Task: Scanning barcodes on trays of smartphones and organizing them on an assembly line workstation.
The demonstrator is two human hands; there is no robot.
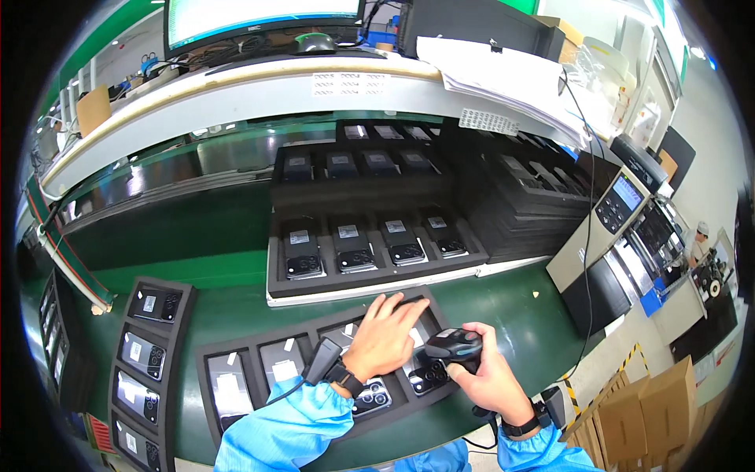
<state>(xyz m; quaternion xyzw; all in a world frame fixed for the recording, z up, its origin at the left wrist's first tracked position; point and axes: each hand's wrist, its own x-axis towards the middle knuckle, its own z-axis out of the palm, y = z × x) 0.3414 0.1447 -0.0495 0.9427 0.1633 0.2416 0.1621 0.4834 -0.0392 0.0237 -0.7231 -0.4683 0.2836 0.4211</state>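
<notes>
A black handheld barcode scanner [450, 343] is gripped in my right hand [489, 379], above the right end of a black foam tray [252, 370]. Smartphones lie in the tray's slots, several bearing white labels. Closest to the scanner is a dark phone [429, 379] with its camera lenses facing up. My left hand [384, 340] reaches flat over the tray's right part, fingers stretched toward its far edge and holding nothing. It partly hides the phones beneath, among them a silver phone [373, 396]. Whether its fingertips touch the tray, I cannot tell.
Another phone tray [174, 346] lies at left. Stacked foam trays [377, 277] with phones stand behind. A label printer [605, 224] is at right, its cable hanging down. Above runs a shelf with a monitor [259, 27], mouse [316, 42] and papers [503, 79]. Cardboard boxes [649, 413] stand lower right.
</notes>
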